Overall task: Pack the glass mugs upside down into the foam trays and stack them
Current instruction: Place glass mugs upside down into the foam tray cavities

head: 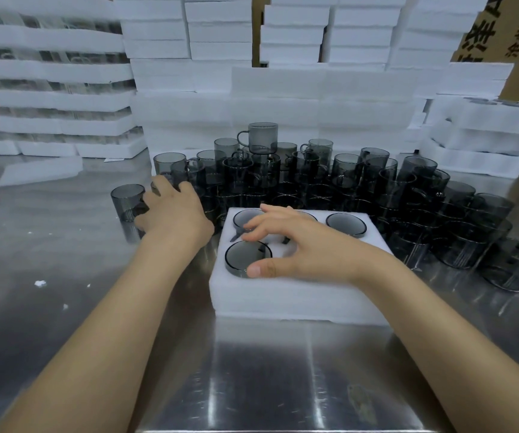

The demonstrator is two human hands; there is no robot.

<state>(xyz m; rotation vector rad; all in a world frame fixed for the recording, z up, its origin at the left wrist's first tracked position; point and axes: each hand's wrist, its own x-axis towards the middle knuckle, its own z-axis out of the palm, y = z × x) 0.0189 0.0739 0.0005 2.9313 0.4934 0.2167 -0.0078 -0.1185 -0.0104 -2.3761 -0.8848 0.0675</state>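
Note:
A white foam tray [295,295] lies on the steel table in front of me. Smoky glass mugs sit upside down in its holes: one at the front left [245,256], one at the back left [245,217] and one at the back right [345,223]. My right hand [298,248] is spread over the tray, with its thumb at the front-left mug's rim, and it hides the middle holes. My left hand [173,210] reaches into the left edge of the mug pile [314,179], its fingers curled over a mug there. A single mug [127,201] stands just left of that hand.
Upright mugs are stacked two and three high behind and to the right of the tray. Stacks of foam trays [276,98] wall off the back and both sides. Cardboard boxes [501,29] stand at the far right. Foam crumbs [40,283] dot the table on the left.

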